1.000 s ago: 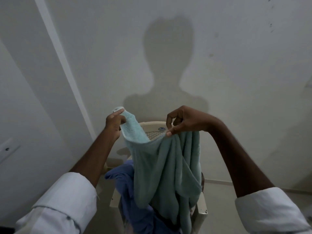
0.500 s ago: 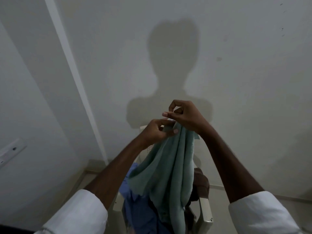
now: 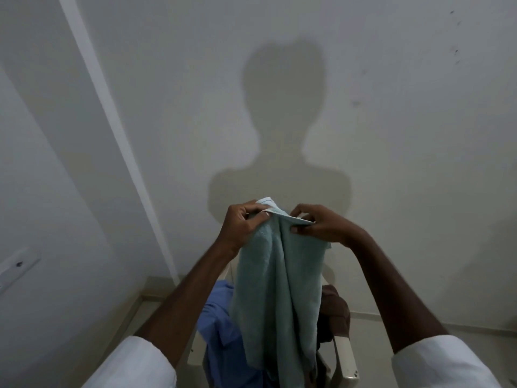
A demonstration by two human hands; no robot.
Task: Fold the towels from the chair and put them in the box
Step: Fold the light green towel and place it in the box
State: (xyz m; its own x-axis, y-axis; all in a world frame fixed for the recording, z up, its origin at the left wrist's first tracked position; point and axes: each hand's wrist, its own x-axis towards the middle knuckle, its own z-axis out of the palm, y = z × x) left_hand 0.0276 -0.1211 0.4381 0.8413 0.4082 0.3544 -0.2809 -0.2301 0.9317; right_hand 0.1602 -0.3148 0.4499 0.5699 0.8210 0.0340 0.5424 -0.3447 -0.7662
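Observation:
A pale green towel (image 3: pixel 277 292) hangs doubled lengthwise in front of me, over a cream plastic chair (image 3: pixel 346 359). My left hand (image 3: pixel 243 225) pinches the towel's top edge at the left, where a white label sticks up. My right hand (image 3: pixel 319 224) pinches the same edge a little to the right. A blue towel (image 3: pixel 221 323) lies on the chair's left side and a brown towel (image 3: pixel 334 312) on its right. The chair's seat and back are mostly hidden behind the green towel. No box is in view.
A white wall (image 3: pixel 391 121) stands close behind the chair and carries my shadow. A white vertical strip (image 3: pixel 112 113) runs down the wall to the left. A switch plate (image 3: pixel 16 266) sits on the left wall. Pale floor (image 3: pixel 419 329) shows beside the chair.
My hands came together from a spread hold, folding the green towel in half lengthwise. Now they have parted slightly along the top edge, and the towel hangs narrower.

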